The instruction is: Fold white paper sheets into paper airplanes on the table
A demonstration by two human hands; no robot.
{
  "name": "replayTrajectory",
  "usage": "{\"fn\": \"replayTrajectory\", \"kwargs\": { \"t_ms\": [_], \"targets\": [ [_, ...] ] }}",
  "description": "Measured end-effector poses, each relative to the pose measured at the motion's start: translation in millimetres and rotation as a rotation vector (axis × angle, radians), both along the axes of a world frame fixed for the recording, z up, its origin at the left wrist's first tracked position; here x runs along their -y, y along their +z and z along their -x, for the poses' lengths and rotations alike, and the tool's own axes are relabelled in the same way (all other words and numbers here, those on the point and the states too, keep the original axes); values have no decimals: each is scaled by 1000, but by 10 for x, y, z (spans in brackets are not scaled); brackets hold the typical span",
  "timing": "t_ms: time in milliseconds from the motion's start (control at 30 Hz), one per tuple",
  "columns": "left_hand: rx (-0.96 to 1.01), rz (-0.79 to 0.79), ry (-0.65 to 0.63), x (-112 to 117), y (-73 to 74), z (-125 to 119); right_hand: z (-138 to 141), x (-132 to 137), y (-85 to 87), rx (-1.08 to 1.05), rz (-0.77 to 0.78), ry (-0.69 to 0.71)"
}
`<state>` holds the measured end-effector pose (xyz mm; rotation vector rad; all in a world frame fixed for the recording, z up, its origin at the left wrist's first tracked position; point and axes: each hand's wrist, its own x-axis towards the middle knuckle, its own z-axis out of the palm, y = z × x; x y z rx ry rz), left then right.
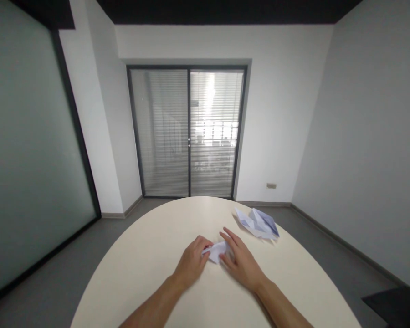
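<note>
A small piece of folded white paper [217,252] is between my two hands, over the middle of the round table. My left hand [192,258] is closed, its thumb and fingers pinching the paper's left end. At the right end, my right hand [242,260] has its thumb by the lower edge and curls round the paper. Two of its fingers stretch out past the upper edge. The palm hides that end of the paper.
A larger creased white paper piece [258,224] lies near the far right edge of the round cream table [140,273]. Beyond the table are a glass door [164,136] with blinds and white walls. A dark object [396,305] stands at the lower right.
</note>
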<state>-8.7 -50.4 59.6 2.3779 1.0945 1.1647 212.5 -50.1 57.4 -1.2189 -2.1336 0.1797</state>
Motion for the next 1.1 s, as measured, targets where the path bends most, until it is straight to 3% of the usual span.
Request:
{"fn": "replayTrajectory", "kwargs": {
  "t_ms": [133, 333, 533, 733, 1100],
  "targets": [
    [-80, -64, 2, -10, -29, 7, -21, -44, 18, -19, -85, -39],
    [-86, -130, -25, -42, -110, 6, -9, -47, 31, 43, -120, 71],
    [-130, -89, -21, -34, -97, 4, 11, 39, 87, 109, 19, 170],
    [-115, -18, -43, -23, -79, 0, -4, 67, 108, 137, 128, 124],
    [-115, 4, 19, 13, -76, 23, -16, 0, 52, 78, 49, 10]
  ]
}}
